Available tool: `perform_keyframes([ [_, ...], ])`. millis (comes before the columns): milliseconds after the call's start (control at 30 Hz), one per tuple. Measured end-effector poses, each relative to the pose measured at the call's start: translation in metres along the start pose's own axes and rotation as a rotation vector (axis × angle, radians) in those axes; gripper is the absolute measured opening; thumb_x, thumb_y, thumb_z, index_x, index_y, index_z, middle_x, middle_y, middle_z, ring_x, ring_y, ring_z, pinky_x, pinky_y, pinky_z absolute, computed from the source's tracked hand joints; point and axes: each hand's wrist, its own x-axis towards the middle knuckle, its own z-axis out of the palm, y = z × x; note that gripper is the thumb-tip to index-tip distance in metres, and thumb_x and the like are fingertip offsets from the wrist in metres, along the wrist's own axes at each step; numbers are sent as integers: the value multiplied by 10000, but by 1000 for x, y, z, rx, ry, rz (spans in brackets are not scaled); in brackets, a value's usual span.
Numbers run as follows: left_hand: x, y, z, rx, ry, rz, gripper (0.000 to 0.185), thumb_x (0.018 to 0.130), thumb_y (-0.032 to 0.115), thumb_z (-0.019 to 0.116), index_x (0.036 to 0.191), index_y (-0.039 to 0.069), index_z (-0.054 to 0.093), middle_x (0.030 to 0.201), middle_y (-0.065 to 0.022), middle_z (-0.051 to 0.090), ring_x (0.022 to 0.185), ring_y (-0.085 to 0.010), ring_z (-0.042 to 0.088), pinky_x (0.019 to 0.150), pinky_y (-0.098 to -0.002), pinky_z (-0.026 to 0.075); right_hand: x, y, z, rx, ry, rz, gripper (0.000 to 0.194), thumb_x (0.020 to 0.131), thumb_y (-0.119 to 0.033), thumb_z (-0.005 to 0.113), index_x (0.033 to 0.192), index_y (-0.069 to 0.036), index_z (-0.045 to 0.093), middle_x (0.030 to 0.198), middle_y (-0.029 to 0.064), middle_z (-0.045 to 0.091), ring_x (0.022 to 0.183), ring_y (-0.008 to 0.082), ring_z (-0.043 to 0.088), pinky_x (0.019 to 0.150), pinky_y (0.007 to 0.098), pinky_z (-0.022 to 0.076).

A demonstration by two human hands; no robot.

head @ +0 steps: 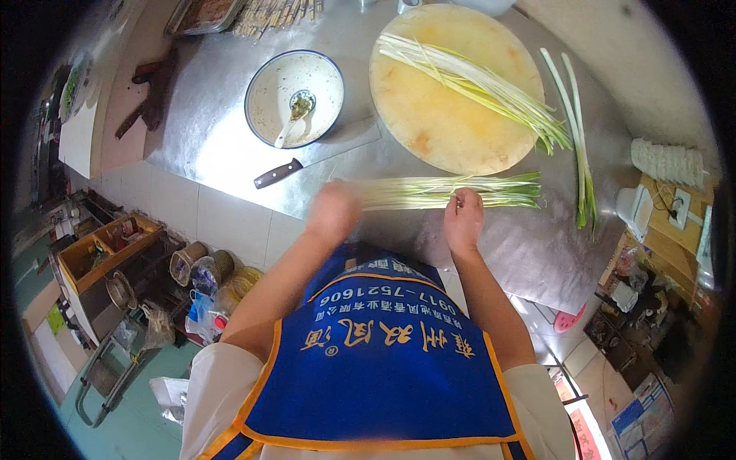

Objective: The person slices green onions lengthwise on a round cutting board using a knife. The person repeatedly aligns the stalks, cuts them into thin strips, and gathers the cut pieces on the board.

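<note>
A bundle of scallions [411, 192] lies crosswise on the steel tabletop in front of me, white ends to the left and green ends to the right. My left hand [335, 210] is at the white end, blurred by motion, so its grip is unclear. Bent fingertips of my right hand [466, 217] pinch at the near edge of the bundle, toward the green part. Beyond it, more scallions [466, 80] lie slantwise across a round chopping board [425, 126]. Two separate scallions [577, 126] rest to the right of the board.
A kitchen knife [279, 173] lies left of the bundle, its blade reaching toward the board. Behind it stands a white bowl [264, 98] holding a spoon [290, 127] with chopped residue. Farther back are a metal tray [218, 23] and several skewers [270, 17]. A wall borders the table's right side.
</note>
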Motion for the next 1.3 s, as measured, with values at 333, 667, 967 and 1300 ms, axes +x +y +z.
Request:
perform_keyframes([
  [333, 55, -51, -1, 208, -212, -370, 298, 936, 286, 627, 975, 35, 783, 1035, -228, 763, 999, -412, 736, 892, -506, 583, -18, 16, -8, -5, -21, 21, 125, 909, -76, 678, 1029, -42, 685, 1011, 165, 684, 1039, 371, 630, 910, 465, 516],
  [667, 44, -33, -24, 250, -140, -305, 274, 923, 257, 621, 931, 7, 730, 958, -237, 754, 900, -408, 738, 813, -513, 595, 3, 12, -14, -148, 70, -1, 216, 914, -185, 729, 1102, -78, 713, 1044, 150, 687, 1024, 345, 643, 912, 461, 529],
  [967, 12, 21, 11, 242, -192, 38, 120, 944, 148, 580, 916, 51, 646, 963, -196, 706, 863, -393, 705, 773, -510, 576, 24, 11, 3, -181, -49, -76, 137, 892, -188, 733, 1007, -113, 728, 1030, 143, 658, 1030, 367, 624, 920, 480, 517],
  [1300, 6, 31, 48, 151, 32, 310, 191, 866, 158, 687, 1010, 33, 684, 1218, -169, 669, 1163, -377, 602, 1046, -492, 472, 30, 11, 6, -204, -60, -116, 90, 887, -154, 701, 926, -78, 673, 955, 157, 649, 979, 382, 623, 883, 493, 523],
])
